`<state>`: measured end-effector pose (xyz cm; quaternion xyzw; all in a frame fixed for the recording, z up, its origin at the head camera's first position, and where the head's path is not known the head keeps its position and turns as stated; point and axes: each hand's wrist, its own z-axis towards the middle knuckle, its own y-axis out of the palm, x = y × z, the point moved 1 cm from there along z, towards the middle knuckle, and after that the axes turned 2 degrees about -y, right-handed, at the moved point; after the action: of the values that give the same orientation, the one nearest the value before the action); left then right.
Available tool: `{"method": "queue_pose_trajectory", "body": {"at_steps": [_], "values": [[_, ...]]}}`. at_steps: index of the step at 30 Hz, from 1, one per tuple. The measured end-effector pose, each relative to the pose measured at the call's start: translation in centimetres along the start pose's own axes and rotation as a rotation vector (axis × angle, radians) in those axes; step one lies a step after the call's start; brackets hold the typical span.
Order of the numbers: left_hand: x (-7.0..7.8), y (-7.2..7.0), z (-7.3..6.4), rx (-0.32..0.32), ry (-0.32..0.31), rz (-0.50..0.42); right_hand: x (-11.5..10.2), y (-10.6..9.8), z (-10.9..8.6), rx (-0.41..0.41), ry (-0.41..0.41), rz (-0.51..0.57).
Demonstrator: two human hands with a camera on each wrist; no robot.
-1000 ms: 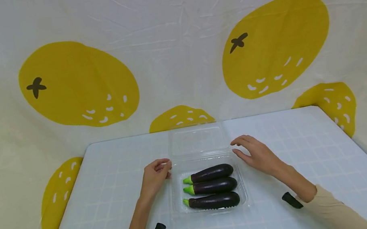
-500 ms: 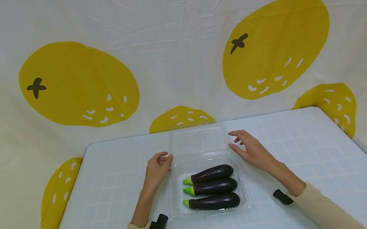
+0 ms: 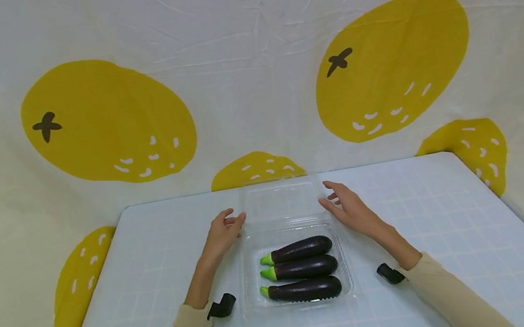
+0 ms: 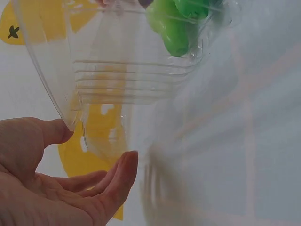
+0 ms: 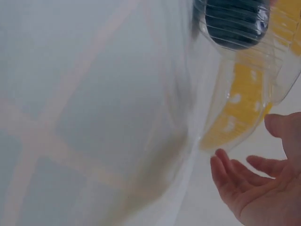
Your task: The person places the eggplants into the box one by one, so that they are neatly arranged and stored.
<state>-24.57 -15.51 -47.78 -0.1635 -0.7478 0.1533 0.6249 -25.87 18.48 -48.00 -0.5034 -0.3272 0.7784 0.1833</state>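
Note:
A clear plastic clamshell container (image 3: 285,235) lies unfolded, its lid (image 3: 282,202) laid back toward the far table edge. Three dark eggplants (image 3: 307,268) with green stem ends lie side by side in its base. Beside the lid's left edge is my left hand (image 3: 221,236), thumb and fingers spread apart; in the left wrist view the thumb appears to meet a corner of the clear plastic. My right hand (image 3: 353,210) is at the lid's right edge, fingers loosely bent and thumb apart. Whether it touches the plastic, I cannot tell. Neither hand grips anything.
The table (image 3: 166,274) has a pale checked cloth. Behind it hangs a white curtain (image 3: 246,73) printed with big yellow fruit. A black wrist device (image 3: 223,306) shows at the left sleeve, and another black device (image 3: 390,273) at the right.
Both hands have moved away from me along the container's sides, up to the lid. The right hand has also shifted slightly left. The eggplants and container have stayed in place.

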Motion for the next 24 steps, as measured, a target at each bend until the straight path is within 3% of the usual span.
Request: {"method": "queue_pose_trajectory", "body": {"at_steps": [8,15,24], "values": [[-0.1,-0.4,1.1,-0.028,-0.018,0.01,0.2,0.3,1.0,-0.003,0.016,0.044],[-0.3,-0.4,1.8,-0.022,0.065,-0.064,0.7,0.5,1.5,0.068,0.013,0.109],[-0.1,-0.2,1.7,-0.004,0.088,-0.16,0.5,-0.2,1.4,0.086,0.118,0.173]]}}
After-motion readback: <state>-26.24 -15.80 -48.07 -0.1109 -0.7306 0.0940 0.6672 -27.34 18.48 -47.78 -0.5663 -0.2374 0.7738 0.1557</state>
